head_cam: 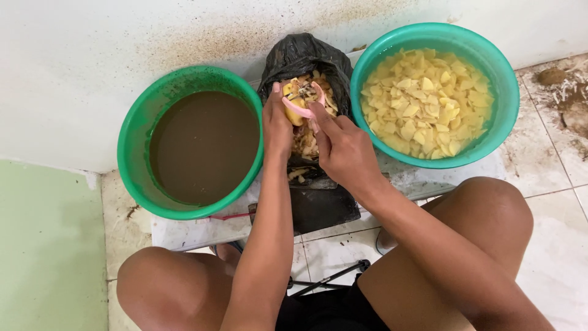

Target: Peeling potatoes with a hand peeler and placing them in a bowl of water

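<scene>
While the left hand (277, 125) grips a potato (293, 104) over the black bag (304, 56), the right hand (343, 147) clasps a pink peeler (303, 109)

a stained white wall (92, 55) meets a dirty pale tiled floor (551, 184) in even light.

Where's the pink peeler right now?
In the head view, the pink peeler is in the right hand, top centre, against the potato in the left hand, above the black bag between two green basins.
</scene>
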